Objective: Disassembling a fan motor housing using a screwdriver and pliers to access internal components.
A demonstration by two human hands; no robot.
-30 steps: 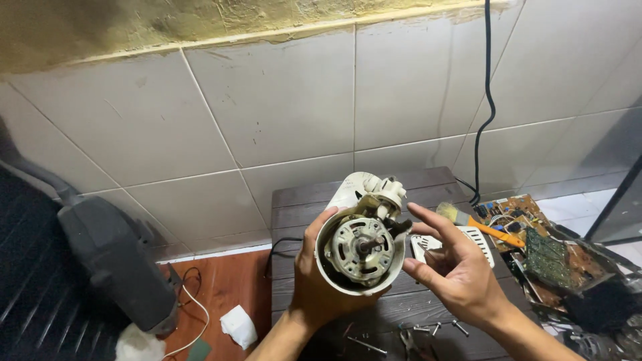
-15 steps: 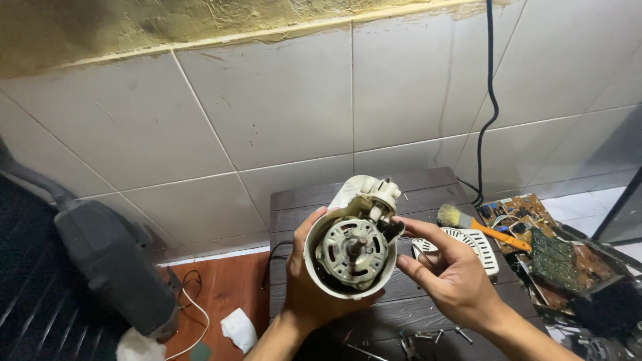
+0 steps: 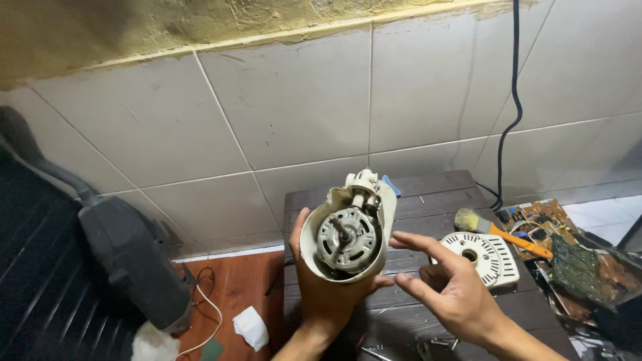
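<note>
Two hands are seen above a dark wooden table (image 3: 441, 194): a cream motor housing (image 3: 348, 230) is gripped from below by the left hand (image 3: 324, 287), while the right hand (image 3: 448, 287) is held open just right of the housing, fingers spread, touching nothing.

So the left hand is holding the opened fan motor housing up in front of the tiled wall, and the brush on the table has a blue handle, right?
Not quite: the brush has an orange handle, not blue, as the head view shows. The rest holds: the left hand holds the opened fan motor housing up in front of the tiled wall.
</note>
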